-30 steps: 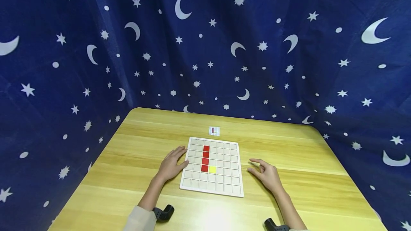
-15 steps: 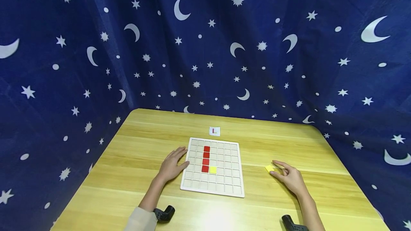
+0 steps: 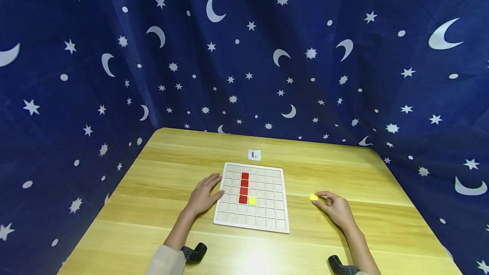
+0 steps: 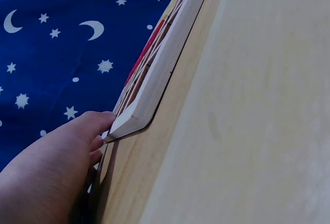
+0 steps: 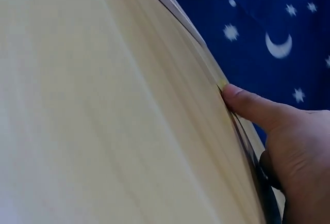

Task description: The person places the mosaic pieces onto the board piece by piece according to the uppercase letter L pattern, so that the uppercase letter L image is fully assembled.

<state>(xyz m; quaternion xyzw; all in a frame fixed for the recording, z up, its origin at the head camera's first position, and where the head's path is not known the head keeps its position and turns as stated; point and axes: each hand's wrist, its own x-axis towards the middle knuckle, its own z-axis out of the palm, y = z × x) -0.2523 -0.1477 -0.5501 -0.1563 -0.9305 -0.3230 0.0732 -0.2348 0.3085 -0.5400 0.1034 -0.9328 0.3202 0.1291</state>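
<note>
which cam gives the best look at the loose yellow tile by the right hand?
Head view. The loose yellow tile lies on the table right of the grid board, at the right hand's fingertips. The right wrist view shows only a thin yellowish edge at the thumb tip, and the left wrist view does not show it.

- Wooden table (image 3: pixel 160 207), light grain, taking up the lower part of the head view.
- Dark blue curtain (image 3: pixel 114 75), printed with white stars and crescent moons, hanging behind and to both sides of the table.
- Small white card (image 3: pixel 254 155) with a grid and a red mark, lying on the table near its far edge.
</note>
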